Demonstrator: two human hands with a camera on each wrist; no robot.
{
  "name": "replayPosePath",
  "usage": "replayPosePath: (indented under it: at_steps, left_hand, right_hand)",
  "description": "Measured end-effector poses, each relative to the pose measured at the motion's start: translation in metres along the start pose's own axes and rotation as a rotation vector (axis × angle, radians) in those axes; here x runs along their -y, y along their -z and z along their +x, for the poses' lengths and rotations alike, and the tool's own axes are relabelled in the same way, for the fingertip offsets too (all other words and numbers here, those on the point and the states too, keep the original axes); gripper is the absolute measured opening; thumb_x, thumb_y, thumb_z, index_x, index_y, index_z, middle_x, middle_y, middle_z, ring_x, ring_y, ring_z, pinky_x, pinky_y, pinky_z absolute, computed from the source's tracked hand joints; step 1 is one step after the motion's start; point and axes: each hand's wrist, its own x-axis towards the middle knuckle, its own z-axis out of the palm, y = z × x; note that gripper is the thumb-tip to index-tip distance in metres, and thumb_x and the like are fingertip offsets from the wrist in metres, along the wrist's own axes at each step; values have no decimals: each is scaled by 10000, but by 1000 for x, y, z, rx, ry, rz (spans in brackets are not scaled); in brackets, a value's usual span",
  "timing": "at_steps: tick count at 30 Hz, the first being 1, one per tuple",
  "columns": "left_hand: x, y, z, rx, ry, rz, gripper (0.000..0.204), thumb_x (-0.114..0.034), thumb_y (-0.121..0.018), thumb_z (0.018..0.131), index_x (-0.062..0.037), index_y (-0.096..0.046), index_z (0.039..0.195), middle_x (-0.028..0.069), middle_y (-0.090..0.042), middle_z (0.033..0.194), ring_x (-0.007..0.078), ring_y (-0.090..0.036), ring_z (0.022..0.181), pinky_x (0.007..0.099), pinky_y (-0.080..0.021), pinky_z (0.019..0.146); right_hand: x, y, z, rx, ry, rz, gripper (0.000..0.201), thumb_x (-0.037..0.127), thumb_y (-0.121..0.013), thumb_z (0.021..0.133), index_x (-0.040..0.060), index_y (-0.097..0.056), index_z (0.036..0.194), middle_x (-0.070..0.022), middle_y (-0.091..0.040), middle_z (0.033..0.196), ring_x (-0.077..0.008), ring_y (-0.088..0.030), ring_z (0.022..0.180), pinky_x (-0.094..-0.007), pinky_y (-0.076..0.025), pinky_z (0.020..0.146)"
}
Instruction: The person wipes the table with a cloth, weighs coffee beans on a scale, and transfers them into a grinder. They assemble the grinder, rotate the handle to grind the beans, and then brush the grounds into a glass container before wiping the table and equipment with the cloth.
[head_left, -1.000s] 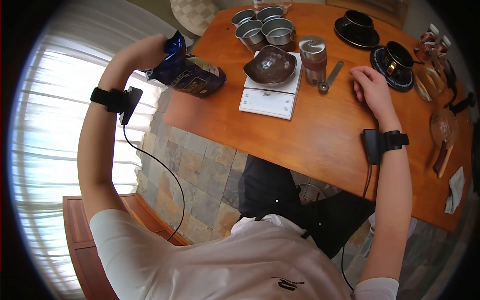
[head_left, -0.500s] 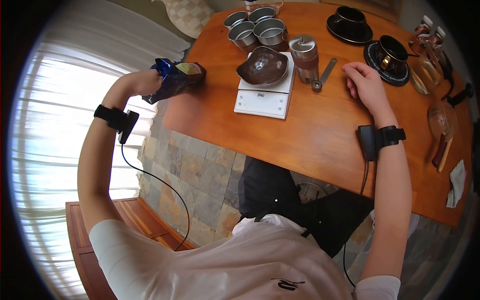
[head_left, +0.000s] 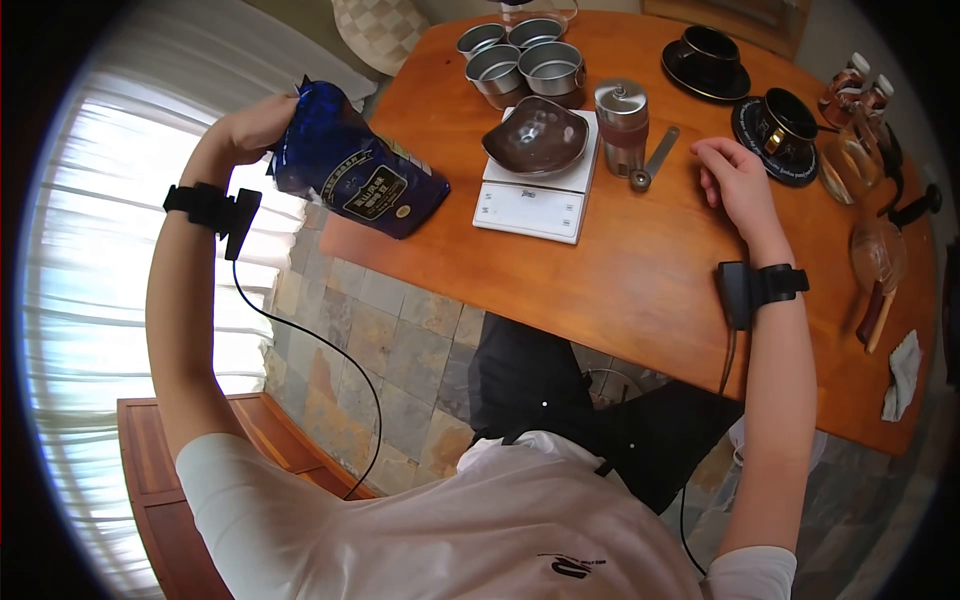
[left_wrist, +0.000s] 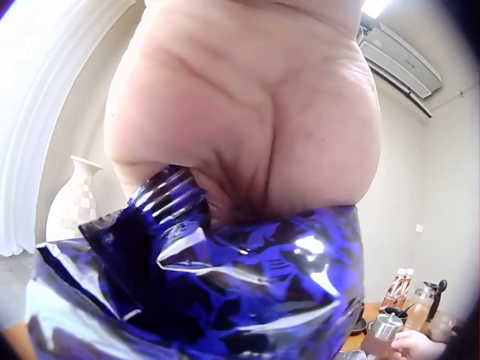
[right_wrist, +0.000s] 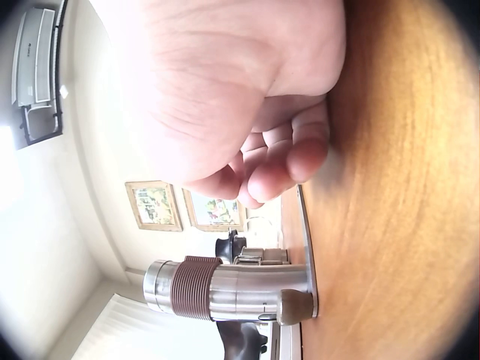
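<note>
My left hand [head_left: 262,130] grips the crumpled top of a blue foil coffee bag [head_left: 370,185] at the table's left edge. In the left wrist view the bag's gathered foil [left_wrist: 255,277] runs up into the palm. The bag leans, its printed front turned up. To its right a brown wavy-rimmed bowl [head_left: 535,140] sits on a white kitchen scale [head_left: 528,212]. Beside the scale stands a steel hand grinder [head_left: 622,125] with a brown band, its crank handle [head_left: 655,160] pointing right. My right hand [head_left: 738,182] rests on the table near the handle, fingers loosely curled around nothing.
Several metal cups [head_left: 553,68] stand behind the bowl. At the back right are two black cups on saucers [head_left: 705,80], small bottles [head_left: 845,85] and a glass pitcher [head_left: 850,170]. A wooden-handled utensil [head_left: 875,315] and a folded cloth [head_left: 903,375] lie at the right edge.
The bag first tipped back toward the left and turned, then swung up so its label faces the head camera. My left hand moved with it. The right hand stayed in place.
</note>
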Motion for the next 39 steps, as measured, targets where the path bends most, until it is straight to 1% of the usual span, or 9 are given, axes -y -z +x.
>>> replayPosePath:
  at_steps: [7,10,14,15,18,19,26,34,39]
  left_hand:
    - [6,-1,15,136,196,51,313,-211,-432,1001,-10,-660,1076,62,-706,1013,121,-665,901,275,-538,820]
    - [-1,-18,8,50,231,-30,273,-171,-426,989,-12,-645,1022,32,-696,948,104,-655,820,266,-540,752]
    - [8,-28,12,82,279,66,282,-149,-407,972,-14,-640,1054,28,-681,905,108,-652,757,268,-546,689]
    - [18,-19,17,170,246,118,394,-238,-389,1020,33,-587,1227,112,-687,1085,152,-666,921,300,-555,813]
    - [34,-18,25,187,318,100,407,-231,-382,1016,38,-569,1258,124,-682,1102,163,-664,943,310,-555,832]
    - [38,-21,25,140,315,92,302,-158,-406,959,-16,-649,1067,17,-679,848,76,-627,731,250,-522,621]
    - [33,-54,2,6,162,-139,360,-233,-435,997,26,-630,1152,32,-683,945,88,-629,796,256,-534,706]
    - [14,-45,4,52,195,117,382,-242,-435,997,50,-631,1144,34,-677,934,89,-617,784,260,-517,678]
    - [16,-28,39,-1,49,301,336,-271,-518,971,31,-663,994,7,-651,808,92,-584,689,267,-489,632]
  right_hand:
    - [-2,2,1,-1,7,12,201,206,-595,973,25,-667,1026,21,-557,675,-49,-486,521,-199,-375,475]
    - [-4,2,1,-6,9,18,203,207,-585,981,29,-668,1033,17,-555,669,-53,-479,516,-201,-371,476]
    - [-3,2,0,-8,0,24,202,205,-575,989,34,-669,1040,17,-551,663,-56,-472,511,-201,-370,477]
    - [-3,1,0,-3,-2,27,202,205,-575,989,34,-669,1040,17,-551,663,-56,-472,511,-201,-370,477]
    - [-4,2,1,2,8,29,200,204,-575,989,34,-669,1035,18,-549,661,-57,-473,510,-201,-371,479]
    - [-3,2,1,2,9,23,199,203,-574,989,33,-666,1038,18,-549,662,-58,-475,511,-201,-372,479]
    - [-3,3,1,11,6,23,194,198,-570,992,32,-651,1051,14,-553,671,-58,-486,524,-201,-375,481]
    - [0,2,0,8,-10,12,192,199,-589,979,30,-657,1040,28,-558,687,-46,-494,530,-195,-390,489]
    - [2,2,-2,3,-19,17,190,205,-598,975,31,-657,1023,27,-563,685,-47,-505,531,-196,-400,489]
